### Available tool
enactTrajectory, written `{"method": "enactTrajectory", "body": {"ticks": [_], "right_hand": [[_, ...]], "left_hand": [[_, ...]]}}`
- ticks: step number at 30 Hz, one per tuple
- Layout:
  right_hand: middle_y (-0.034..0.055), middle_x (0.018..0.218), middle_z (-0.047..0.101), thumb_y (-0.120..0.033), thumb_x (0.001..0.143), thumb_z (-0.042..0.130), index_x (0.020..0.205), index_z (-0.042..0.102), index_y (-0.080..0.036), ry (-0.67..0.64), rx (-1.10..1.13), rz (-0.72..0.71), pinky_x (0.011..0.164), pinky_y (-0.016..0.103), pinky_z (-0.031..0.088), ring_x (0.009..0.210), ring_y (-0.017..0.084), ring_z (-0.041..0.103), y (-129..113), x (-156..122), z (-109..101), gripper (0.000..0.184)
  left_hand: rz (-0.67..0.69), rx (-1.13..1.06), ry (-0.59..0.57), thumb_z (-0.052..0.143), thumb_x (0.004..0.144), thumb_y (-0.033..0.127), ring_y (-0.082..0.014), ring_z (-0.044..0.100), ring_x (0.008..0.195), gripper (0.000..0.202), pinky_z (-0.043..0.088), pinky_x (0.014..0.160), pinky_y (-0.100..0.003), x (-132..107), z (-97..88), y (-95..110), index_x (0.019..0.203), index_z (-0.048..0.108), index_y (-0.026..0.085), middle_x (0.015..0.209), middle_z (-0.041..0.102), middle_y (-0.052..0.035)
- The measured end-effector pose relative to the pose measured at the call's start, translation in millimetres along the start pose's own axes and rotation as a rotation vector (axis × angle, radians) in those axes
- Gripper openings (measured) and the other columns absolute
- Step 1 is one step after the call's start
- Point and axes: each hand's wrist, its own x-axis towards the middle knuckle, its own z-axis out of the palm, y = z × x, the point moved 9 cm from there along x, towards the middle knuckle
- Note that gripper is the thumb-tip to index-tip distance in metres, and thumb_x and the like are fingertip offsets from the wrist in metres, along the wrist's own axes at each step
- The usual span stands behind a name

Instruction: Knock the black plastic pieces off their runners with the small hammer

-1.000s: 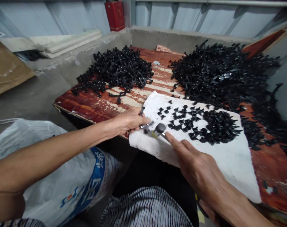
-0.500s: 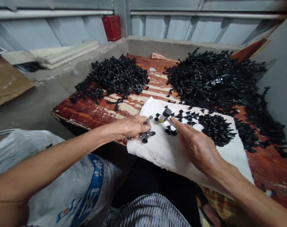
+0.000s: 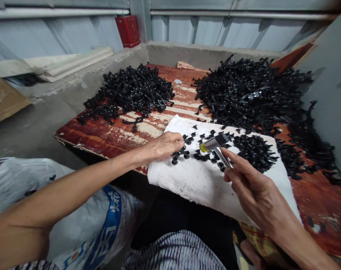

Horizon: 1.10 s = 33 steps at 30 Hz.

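Both the left hand (image 3: 168,145) and the right hand (image 3: 250,182) work above a white cloth (image 3: 198,187), apart from each other. Left fingers are pinched on a black linked part (image 3: 186,155) with round ends, at the cloth's left side. Right fingers are clamped round the metal handle of a small hammer (image 3: 215,141), its yellow-tipped head tilted above loose black disc-based pieces (image 3: 255,152). Beyond, two heaps of black parts (image 3: 136,88) sit on a scuffed red-brown board (image 3: 103,137). Beneath the left forearm stands a printed white sack (image 3: 88,225).
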Motion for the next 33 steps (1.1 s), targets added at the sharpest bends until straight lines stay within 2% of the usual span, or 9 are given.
{"method": "enactTrajectory", "body": {"ticks": [3, 7, 9, 12, 19, 25, 33], "right_hand": [[0.0052, 0.075, 0.072, -0.025, 0.093, 0.045, 0.132, 0.058, -0.014, -0.012, 0.064, 0.050, 0.068, 0.026, 0.058, 0.061, 0.013, 0.068, 4.7, -13.6, 1.7, 0.043], [0.0106, 0.100, 0.075, -0.028, 0.093, 0.046, 0.133, 0.059, -0.017, -0.002, 0.086, 0.101, 0.086, 0.035, 0.057, 0.077, 0.017, 0.073, 15.0, -21.9, 6.0, 0.043], [0.0113, 0.110, 0.074, -0.028, 0.093, 0.047, 0.134, 0.058, -0.018, -0.001, 0.104, 0.113, 0.092, 0.038, 0.054, 0.091, 0.019, 0.073, 18.3, -22.5, 8.1, 0.043], [0.0118, 0.116, 0.072, -0.026, 0.093, 0.048, 0.133, 0.059, -0.017, 0.002, 0.123, 0.112, 0.099, 0.042, 0.048, 0.107, 0.022, 0.068, 19.2, -21.3, 9.3, 0.043], [0.0117, 0.124, 0.067, -0.024, 0.093, 0.048, 0.135, 0.057, -0.016, -0.009, 0.138, 0.109, 0.103, 0.042, 0.043, 0.115, 0.022, 0.063, 18.7, -21.0, 10.8, 0.043], [0.0104, 0.124, 0.067, -0.021, 0.093, 0.048, 0.136, 0.056, -0.018, -0.006, 0.098, 0.064, 0.100, 0.041, 0.044, 0.113, 0.022, 0.064, 13.4, -20.3, 8.6, 0.043], [0.0088, 0.126, 0.067, -0.019, 0.093, 0.049, 0.139, 0.054, -0.022, -0.024, 0.097, 0.071, 0.100, 0.041, 0.046, 0.112, 0.023, 0.065, 13.1, -20.6, 8.3, 0.046]], "left_hand": [[0.043, 0.028, 0.046, 0.050, 0.087, 0.032, -0.0052, 0.027, 0.044, 0.019, 0.019, 0.039, -0.019, 6.0, -11.3, -4.5, 0.074, 0.048, 0.018, 0.058, 0.033, 0.0061], [0.023, 0.027, 0.035, 0.050, 0.087, 0.034, -0.0055, 0.026, 0.043, 0.020, 0.017, 0.038, -0.019, 8.1, -16.9, -13.0, 0.075, 0.048, 0.018, 0.057, 0.032, 0.0063], [0.026, 0.013, 0.018, 0.050, 0.087, 0.036, -0.0053, 0.026, 0.043, 0.022, 0.017, 0.038, -0.019, 8.3, -16.3, -15.0, 0.074, 0.047, 0.018, 0.057, 0.031, 0.0065], [0.039, -0.014, -0.003, 0.050, 0.088, 0.039, -0.0049, 0.026, 0.043, 0.025, 0.017, 0.038, -0.019, 8.8, -14.9, -16.2, 0.075, 0.048, 0.018, 0.058, 0.031, 0.0067], [-0.010, 0.010, -0.002, 0.051, 0.088, 0.038, -0.0049, 0.024, 0.042, 0.024, 0.016, 0.038, -0.019, 9.6, -15.0, -17.3, 0.074, 0.045, 0.019, 0.059, 0.028, 0.0072], [0.038, 0.005, -0.040, 0.050, 0.088, 0.038, -0.0050, 0.024, 0.042, 0.025, 0.015, 0.038, -0.020, 9.9, -12.3, -15.2, 0.073, 0.044, 0.020, 0.057, 0.027, 0.0076], [-0.002, 0.059, 0.009, 0.051, 0.085, 0.033, -0.0050, 0.025, 0.043, 0.025, 0.016, 0.038, -0.019, 8.3, -13.7, -7.4, 0.068, 0.043, 0.019, 0.055, 0.029, 0.0067]]}}
